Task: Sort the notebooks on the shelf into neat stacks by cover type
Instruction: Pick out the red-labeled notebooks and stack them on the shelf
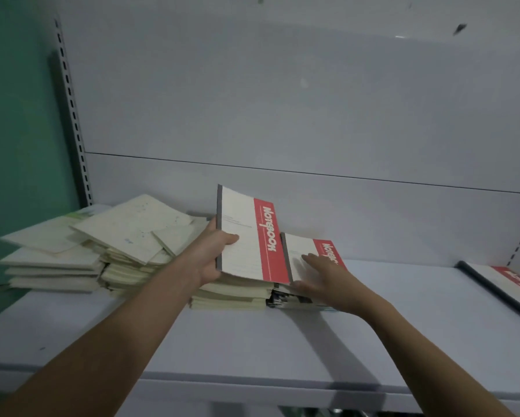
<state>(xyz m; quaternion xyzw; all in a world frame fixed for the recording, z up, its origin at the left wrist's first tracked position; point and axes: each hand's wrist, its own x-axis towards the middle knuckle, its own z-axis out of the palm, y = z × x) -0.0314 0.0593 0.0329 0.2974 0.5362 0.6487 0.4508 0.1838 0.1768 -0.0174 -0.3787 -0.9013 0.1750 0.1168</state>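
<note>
while the left hand (pixel 215 254) grips a red-banded notebook (pixel 246 236) tilted up, the right hand (pixel 322 281) lies flat-fingered on a second (pixel 305 251) beside it. cream pile (pixel 102 245) left of both hands looks unsorted; one red-banded copy (pixel 505 281) lies far right. sorting barely begun.

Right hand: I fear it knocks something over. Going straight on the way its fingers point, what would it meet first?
The right hand already touches the smaller red-and-white notebook; pushing on would probably tip it towards the shelf's back panel, though depth is unclear.

Dim, bluish cast; soft blur, edges bowed.
</note>
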